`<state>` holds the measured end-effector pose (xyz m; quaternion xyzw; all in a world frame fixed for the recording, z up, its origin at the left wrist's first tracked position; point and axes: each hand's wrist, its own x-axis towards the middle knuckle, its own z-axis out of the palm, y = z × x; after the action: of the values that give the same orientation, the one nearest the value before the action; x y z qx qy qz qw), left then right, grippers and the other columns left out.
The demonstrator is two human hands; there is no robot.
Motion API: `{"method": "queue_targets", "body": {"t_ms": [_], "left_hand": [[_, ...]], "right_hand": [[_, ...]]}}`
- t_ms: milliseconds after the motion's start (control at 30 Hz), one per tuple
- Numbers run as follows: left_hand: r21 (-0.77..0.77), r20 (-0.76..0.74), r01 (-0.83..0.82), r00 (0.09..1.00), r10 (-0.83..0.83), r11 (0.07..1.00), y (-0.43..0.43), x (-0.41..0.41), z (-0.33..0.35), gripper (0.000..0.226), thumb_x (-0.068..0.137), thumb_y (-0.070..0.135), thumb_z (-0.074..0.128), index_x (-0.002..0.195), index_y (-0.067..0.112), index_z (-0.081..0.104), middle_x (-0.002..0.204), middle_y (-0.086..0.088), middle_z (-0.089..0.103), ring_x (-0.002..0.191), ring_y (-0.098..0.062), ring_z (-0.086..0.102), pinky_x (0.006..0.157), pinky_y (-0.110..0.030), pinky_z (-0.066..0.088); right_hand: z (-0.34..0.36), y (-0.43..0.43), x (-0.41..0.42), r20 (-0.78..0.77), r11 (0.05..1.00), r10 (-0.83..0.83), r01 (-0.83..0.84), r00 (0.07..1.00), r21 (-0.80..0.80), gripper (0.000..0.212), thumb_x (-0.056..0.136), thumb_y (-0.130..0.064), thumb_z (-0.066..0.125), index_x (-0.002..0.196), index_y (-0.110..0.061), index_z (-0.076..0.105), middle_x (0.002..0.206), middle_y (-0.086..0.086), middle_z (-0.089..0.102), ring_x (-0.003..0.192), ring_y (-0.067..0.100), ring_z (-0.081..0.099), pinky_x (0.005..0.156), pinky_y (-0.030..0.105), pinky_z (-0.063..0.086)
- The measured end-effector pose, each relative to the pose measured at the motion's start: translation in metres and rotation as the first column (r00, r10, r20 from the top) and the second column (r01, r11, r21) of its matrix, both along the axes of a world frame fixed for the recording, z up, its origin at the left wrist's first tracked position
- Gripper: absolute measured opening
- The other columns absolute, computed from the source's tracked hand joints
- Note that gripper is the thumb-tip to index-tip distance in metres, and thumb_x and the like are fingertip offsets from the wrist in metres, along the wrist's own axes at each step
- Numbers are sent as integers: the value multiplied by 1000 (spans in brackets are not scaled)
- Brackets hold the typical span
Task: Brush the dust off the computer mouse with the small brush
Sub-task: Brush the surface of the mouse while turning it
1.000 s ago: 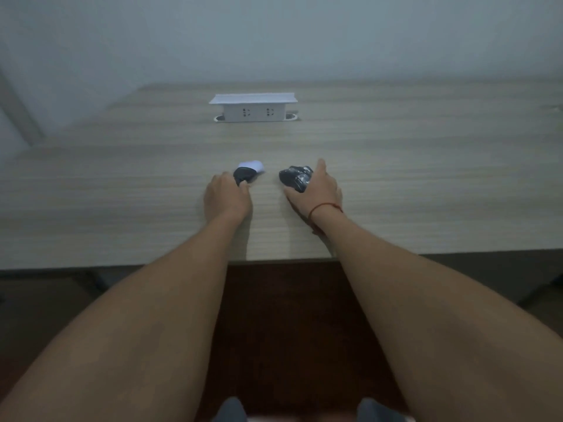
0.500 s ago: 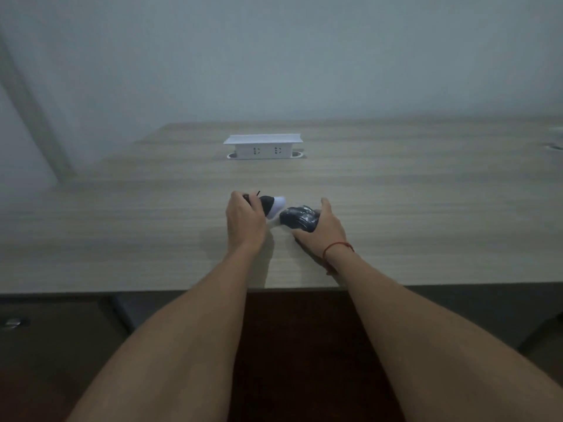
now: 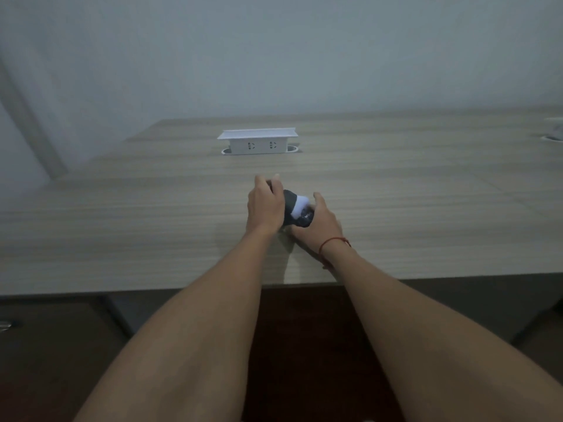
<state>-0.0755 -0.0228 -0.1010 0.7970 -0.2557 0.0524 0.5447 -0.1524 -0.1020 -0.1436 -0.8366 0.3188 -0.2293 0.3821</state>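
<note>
- black and hard-shelled, the computer mouse (image 3: pixel 305 220) sits on the wooden desk (image 3: pixel 426 208), cupped by the right hand (image 3: pixel 321 222), fingers curled around its far side
- left hand (image 3: pixel 265 207) is closed on the small brush (image 3: pixel 294 202), whose white bristles rest on the mouse's top
- mouse looks light and smooth, likely to slide, so gripping its sides seems wise
- pale marking on the mouse is too blurred to read
- white socket box (image 3: pixel 258 143) stands well apart behind

1. Both forearms are extended forward and converge at the middle.
2. Left hand (image 3: pixel 264 205) is palm down, fingers curled closed in a grip.
3. Right hand (image 3: pixel 320 222) is cupped, thumb up, red string at the wrist.
</note>
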Motion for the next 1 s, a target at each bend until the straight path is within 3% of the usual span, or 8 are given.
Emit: {"method": "queue_targets", "body": {"t_ms": [100,167,233,400,567,733,900,1000], "left_hand": [[40,18,23,1000,-24,999,0,-1,-3,31,99,36,41,97,5,45,95,-17,58,94,-36,58,79,-41,47],[61,-5,-30,1000,30,998,2,3,-4,34,100,35,39,104,2,46,103,-22,60,97,-39,58,81,-43,48],[47,-37,-107,993,108,993,6,7,-3,37,101,35,37,108,0,45,109,-24,60,100,-40,58,83,-44,47],[-22,55,-72,996,73,997,7,1,1,32,102,33,34,106,4,45,108,-22,61,99,-37,58,80,-40,44],[33,89,4,996,-7,999,-3,-10,-10,27,100,28,36,105,3,44,101,-21,61,93,-37,60,75,-43,50],[41,22,-171,985,170,984,5,4,-10,29,102,25,32,110,0,45,107,-24,62,98,-38,59,70,-33,35],[119,119,-13,993,-1,993,0,-9,-6,26,101,26,33,103,3,45,95,-19,59,87,-35,57,69,-37,43],[131,107,-36,994,22,991,-3,-13,-11,27,101,24,32,106,1,45,91,-17,57,86,-36,57,67,-37,42]], "right_hand": [[-1,0,0,3,1000,-18,18,1000,3,94,69,-36,79,147,-19,30,127,7,63,116,28,59,99,46,49],[-2,1,-2,24,1000,-11,11,1000,-14,68,66,-38,79,127,-21,52,113,5,68,104,27,64,92,46,53],[-3,0,-2,25,999,-3,4,1000,-32,53,65,-39,79,111,-23,60,103,3,69,95,25,66,87,46,56],[-3,-2,1,0,999,-3,3,1000,-49,51,63,-44,78,107,-24,62,100,0,69,92,23,66,85,44,56],[-3,-1,1,-10,999,-7,6,1000,-52,42,71,-38,77,104,-19,62,95,-1,67,92,23,66,86,43,56],[-4,0,-1,35,999,-8,10,999,-49,42,63,-42,78,99,-24,65,93,0,70,88,23,66,82,45,56],[-6,2,1,46,1000,-24,24,999,-3,47,65,-40,81,105,-21,64,99,2,70,93,22,67,86,44,57],[-6,1,0,52,999,-26,25,998,22,48,63,-40,81,103,-20,64,99,3,71,92,22,67,85,45,57]]}}
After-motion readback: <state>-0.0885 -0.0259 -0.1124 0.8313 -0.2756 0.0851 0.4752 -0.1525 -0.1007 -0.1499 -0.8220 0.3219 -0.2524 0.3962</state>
